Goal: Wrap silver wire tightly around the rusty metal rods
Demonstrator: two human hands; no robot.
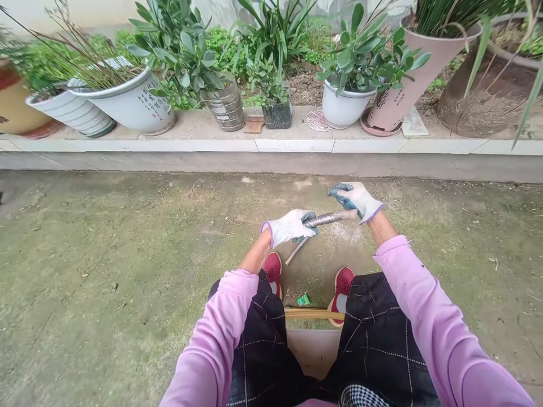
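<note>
My left hand (pixel 292 227), in a white glove with a blue-grey coated palm, is closed around a silvery wrapped stick (pixel 328 219). The stick points right, and its far end is pale. Below the same hand a thinner wrapped piece (pixel 297 251) slants down to the left; where the two meet is hidden by the glove. My right hand (pixel 354 199), gloved alike, is just above the pale end with its fingers stretched to the left. I cannot tell whether its lower edge touches the stick.
A tiled ledge (pixel 292 146) with several potted plants runs across the back, including a white pot (pixel 345 104) and a tall pink pot (pixel 394 79). Between my red shoes (pixel 272 271) a green scrap (pixel 302 299) lies on the mossy ground, near a yellowish strip (pixel 314 314).
</note>
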